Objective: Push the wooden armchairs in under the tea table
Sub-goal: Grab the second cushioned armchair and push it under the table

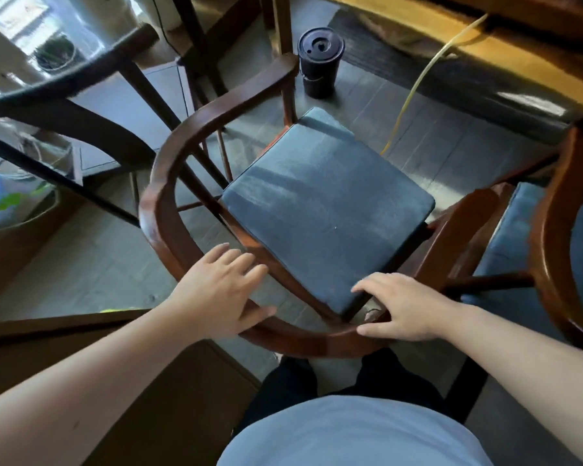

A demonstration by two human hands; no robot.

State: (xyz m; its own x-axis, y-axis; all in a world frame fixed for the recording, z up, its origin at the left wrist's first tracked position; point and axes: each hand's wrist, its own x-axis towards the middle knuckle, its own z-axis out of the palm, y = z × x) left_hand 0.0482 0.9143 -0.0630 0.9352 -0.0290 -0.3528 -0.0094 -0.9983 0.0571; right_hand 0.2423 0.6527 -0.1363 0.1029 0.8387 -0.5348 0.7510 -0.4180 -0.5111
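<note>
Your left hand (224, 290) and right hand (406, 309) rest, fingers loosely spread, on the curved back rail of the wooden armchair (169, 183) directly before you. Neither hand is clamped. The tea table (519, 58) lies at far right, a second armchair (552, 230) to the right.

Both bare forearms enter from the lower corners of the frame and converge toward lower centre. The left hand (221, 290) lies palm down, fingers spread and extended toward upper right, thumb splayed to the right. The right hand (406, 307) lies palm down at lower centre-right, fingers pointing left and slightly curled, thumb tucked beneath. Neither hand is closed into a full grip. Torso in a pale blue shirt and dark trousers occupies bottom centre.
</note>
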